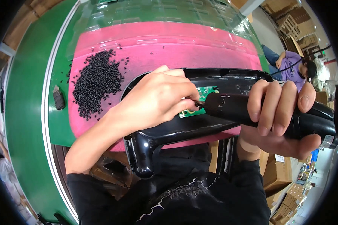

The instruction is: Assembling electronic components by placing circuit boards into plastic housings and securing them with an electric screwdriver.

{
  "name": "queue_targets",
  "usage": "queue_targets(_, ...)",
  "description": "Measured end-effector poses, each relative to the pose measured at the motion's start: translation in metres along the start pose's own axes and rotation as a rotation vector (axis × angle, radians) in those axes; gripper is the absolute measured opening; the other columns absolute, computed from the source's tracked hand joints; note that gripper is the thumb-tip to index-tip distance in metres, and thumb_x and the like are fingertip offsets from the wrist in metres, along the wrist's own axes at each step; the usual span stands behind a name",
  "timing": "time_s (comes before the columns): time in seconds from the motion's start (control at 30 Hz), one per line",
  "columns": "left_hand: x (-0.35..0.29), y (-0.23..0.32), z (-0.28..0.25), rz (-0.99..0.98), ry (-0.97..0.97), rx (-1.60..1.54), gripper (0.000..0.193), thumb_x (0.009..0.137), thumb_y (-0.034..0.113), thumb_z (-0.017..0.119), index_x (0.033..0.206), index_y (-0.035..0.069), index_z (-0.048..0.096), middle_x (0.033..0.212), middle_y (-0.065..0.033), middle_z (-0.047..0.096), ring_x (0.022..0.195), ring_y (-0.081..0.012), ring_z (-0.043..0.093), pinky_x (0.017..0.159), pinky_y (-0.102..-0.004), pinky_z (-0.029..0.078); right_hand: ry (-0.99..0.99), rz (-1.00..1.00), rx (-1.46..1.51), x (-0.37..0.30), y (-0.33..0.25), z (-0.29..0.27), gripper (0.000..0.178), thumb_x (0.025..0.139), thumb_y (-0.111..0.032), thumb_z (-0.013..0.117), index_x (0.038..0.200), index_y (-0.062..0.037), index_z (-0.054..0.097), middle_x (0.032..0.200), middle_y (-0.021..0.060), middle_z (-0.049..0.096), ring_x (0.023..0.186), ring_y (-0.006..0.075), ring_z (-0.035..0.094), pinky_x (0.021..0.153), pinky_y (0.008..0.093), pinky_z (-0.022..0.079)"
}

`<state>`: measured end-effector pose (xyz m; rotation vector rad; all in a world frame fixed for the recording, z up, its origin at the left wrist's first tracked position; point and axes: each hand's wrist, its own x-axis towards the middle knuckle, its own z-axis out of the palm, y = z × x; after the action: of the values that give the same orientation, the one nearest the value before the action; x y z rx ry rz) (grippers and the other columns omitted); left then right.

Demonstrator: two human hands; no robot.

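Observation:
My right hand is wrapped round a black electric screwdriver, held nearly level with its tip pointing left. At that tip, my left hand has its thumb and fingers pinched together; whatever small dark piece is between them is too hidden to name. Just under the tip lies a green circuit board, partly covered by my fingers and the tool. The board sits inside a glossy black plastic housing, which has a curved arm toward me.
A pile of small black screw-like parts rests on a pink mat at left. Clear plastic trays span the back. A dark wrapped lump lies on the green tabletop. Another person sits at far right, near cardboard boxes.

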<state>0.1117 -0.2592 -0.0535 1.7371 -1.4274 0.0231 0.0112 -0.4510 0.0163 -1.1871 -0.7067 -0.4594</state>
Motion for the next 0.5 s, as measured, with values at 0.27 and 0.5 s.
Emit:
queue_targets(0.27,0.005,0.010,-0.001,0.021,-0.008,-0.117,0.040,0.069,0.019,0.084,0.100,0.000,0.068,0.088,-0.0099,0.068,0.084,-0.0273,0.065,0.077,-0.0374,0.050,0.035,-0.072,0.094,-0.007,-0.007,-0.010,0.046,0.089,-0.042,0.071,0.111,-0.0075,0.050,0.072,-0.0011,0.058,0.055,0.0091,0.055,0.057,0.0254,0.045)
queue_targets(0.5,0.000,-0.002,-0.001,-0.105,-0.004,0.014,0.119,0.050,0.077,0.073,0.137,0.002,0.039,0.123,-0.0126,0.060,0.117,-0.0279,0.054,0.101,-0.0409,0.040,0.000,0.059,-0.220,-0.020,-0.019,-0.043,0.052,0.088,-0.052,0.068,0.111,-0.0088,0.049,0.069,-0.0021,0.056,0.049,0.0083,0.050,0.052,0.0256,0.043)
